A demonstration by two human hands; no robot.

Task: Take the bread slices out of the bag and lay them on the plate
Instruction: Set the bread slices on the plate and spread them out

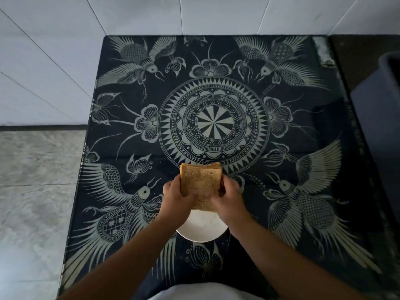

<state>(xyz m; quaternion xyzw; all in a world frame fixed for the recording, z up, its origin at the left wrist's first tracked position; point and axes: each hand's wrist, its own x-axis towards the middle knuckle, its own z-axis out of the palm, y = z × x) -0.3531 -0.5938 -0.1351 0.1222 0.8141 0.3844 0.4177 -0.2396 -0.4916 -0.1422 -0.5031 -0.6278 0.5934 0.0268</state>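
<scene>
A stack of brown bread slices (pixel 200 181) is held up between both hands above the near part of the table. My left hand (pixel 176 199) grips its left side and my right hand (pixel 229 199) grips its right side. Directly below the bread and my wrists lies a white plate (pixel 202 229), partly hidden by my hands. No bag shows in this view.
The table (pixel 216 118) is covered by a dark blue cloth with pale bird and flower patterns. White wall tiles rise behind and to the left. A dark blue container (pixel 381 109) stands at the right edge. Grey floor (pixel 32 191) lies to the left.
</scene>
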